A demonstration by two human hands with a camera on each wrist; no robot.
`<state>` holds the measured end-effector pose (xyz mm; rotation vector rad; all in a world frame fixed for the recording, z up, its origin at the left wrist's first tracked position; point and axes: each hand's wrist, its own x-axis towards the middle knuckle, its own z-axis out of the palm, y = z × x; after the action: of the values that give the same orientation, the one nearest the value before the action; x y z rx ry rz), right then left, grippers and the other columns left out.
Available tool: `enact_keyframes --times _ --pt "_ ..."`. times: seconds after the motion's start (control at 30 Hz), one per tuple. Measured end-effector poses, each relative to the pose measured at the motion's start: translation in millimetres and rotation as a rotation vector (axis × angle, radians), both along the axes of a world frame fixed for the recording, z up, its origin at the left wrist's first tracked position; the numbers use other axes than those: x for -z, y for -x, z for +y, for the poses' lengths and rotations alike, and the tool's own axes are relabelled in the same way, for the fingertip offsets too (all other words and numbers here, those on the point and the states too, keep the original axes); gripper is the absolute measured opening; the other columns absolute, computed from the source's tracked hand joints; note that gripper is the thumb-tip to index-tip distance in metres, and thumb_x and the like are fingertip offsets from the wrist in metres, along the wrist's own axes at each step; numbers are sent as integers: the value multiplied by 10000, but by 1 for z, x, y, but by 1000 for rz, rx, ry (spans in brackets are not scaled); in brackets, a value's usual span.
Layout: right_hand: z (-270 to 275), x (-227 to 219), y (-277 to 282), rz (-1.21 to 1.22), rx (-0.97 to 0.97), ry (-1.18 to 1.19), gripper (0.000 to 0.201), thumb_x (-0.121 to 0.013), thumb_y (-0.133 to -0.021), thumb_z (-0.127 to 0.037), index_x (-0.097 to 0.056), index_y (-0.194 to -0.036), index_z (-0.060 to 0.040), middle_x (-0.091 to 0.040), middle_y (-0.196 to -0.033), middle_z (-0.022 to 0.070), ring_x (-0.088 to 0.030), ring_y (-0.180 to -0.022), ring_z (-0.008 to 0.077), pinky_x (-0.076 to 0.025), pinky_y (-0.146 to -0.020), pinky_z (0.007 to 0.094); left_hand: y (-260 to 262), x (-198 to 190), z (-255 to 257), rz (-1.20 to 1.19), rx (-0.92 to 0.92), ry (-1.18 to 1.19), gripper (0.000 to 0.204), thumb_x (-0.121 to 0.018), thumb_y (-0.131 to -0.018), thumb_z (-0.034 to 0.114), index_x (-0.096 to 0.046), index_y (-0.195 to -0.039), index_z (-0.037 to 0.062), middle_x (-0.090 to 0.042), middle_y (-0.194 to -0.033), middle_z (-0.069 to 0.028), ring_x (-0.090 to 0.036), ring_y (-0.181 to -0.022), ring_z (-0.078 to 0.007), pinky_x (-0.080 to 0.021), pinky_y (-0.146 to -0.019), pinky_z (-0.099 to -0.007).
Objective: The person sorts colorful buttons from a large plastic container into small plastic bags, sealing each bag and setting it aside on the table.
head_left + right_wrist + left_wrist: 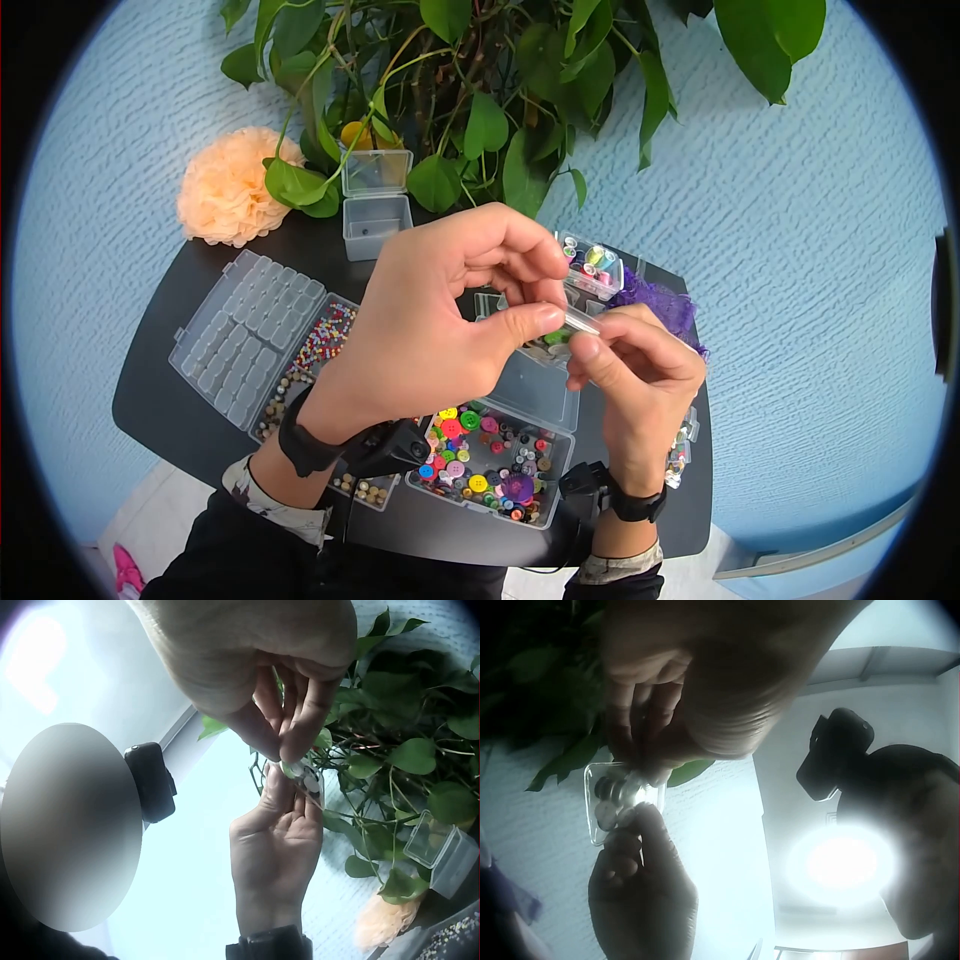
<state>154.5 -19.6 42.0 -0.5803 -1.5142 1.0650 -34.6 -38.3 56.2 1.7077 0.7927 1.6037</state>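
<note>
In the head view my left hand [430,310] and right hand [645,375] meet in the air over the table. Thumb and index finger of each pinch opposite ends of a small, clear, shiny plastic piece [582,320]; I cannot tell its exact kind. Just beyond the fingers shows a clear box [593,285] of colourful spools. In the left wrist view a clear case [592,817] with round pieces overlaps the fingertips. From the right wrist, pale and dark discs [309,780] appear right behind the pinching fingers. The left palm hides part of the table.
Below the hands lies an open box of colourful buttons [478,484]. Left of it sits a divided case [235,340] with beads. At the back stand an open clear box [376,245], a peach paper pompom [235,190] and a leafy plant [485,130]. Purple mesh [660,300] lies right.
</note>
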Motion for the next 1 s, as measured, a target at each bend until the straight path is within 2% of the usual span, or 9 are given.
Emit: enact_keyframes --times 0.17,0.27,0.33,0.43,0.5,0.67,0.8,0.87,1.0 --pt "-2 -1 2 -12 15 35 122 -747 -816 76 -710 -933 84 -665 -894 100 -644 -666 122 -516 -570 210 -2 5 2 17 16 -33 267 -675 -805 -140 -561 -1027 -48 -638 -910 -89 -622 -843 -123 -515 -768 -253" --pt "-3 4 1 -112 91 -59 119 -765 -793 61 -710 -897 73 -664 -845 97 -613 -653 124 -480 -560 227 -4 7 -1 113 11 -8 270 -659 -793 -147 -555 -1021 -43 -613 -897 -74 -599 -834 -117 -498 -774 -258" --pt "0 12 2 -173 200 -307 116 -777 -770 35 -699 -852 62 -657 -784 92 -585 -655 139 -446 -565 254 -7 7 -3 137 2 -13 273 -650 -793 -140 -555 -1026 -35 -599 -891 -65 -582 -820 -111 -491 -771 -255" --pt "1 5 -3 -252 282 -437 109 -773 -756 18 -689 -817 52 -652 -749 92 -578 -666 156 -433 -578 269 -9 5 -2 95 48 -1 305 -665 -801 -114 -569 -1079 -30 -620 -888 -58 -599 -835 -106 -494 -804 -258" --pt "1 2 -4 -239 263 -427 102 -768 -755 19 -691 -814 48 -653 -747 90 -577 -663 154 -432 -577 266 -9 6 0 126 34 -62 343 -687 -806 -84 -584 -1128 -25 -652 -864 -52 -632 -838 -104 -504 -833 -271" --pt "0 4 -2 -295 262 -501 101 -772 -762 7 -701 -826 41 -659 -738 89 -571 -645 144 -426 -568 256 -10 11 2 168 20 -160 346 -724 -799 -50 -605 -1123 -28 -683 -836 -63 -672 -820 -118 -529 -797 -283" --pt "-6 3 2 -288 294 -335 107 -781 -781 6 -717 -856 46 -672 -767 89 -586 -659 129 -451 -581 246 -10 3 -2 125 -12 -73 340 -717 -808 -79 -601 -1126 -45 -690 -891 -83 -675 -846 -129 -541 -803 -255" --pt "-6 4 7 -110 220 -120 122 -785 -796 12 -727 -895 55 -683 -807 84 -608 -686 118 -478 -599 231 -8 3 0 10 -30 -16 322 -710 -821 -94 -600 -1121 -55 -684 -930 -94 -673 -880 -134 -549 -814 -255" --pt "-2 6 4 -79 97 -93 149 -770 -820 20 -718 -952 68 -678 -888 104 -624 -714 126 -498 -601 226 -7 4 2 -42 -38 -86 271 -724 -825 -82 -623 -1074 -53 -678 -945 -96 -669 -905 -138 -548 -815 -254"
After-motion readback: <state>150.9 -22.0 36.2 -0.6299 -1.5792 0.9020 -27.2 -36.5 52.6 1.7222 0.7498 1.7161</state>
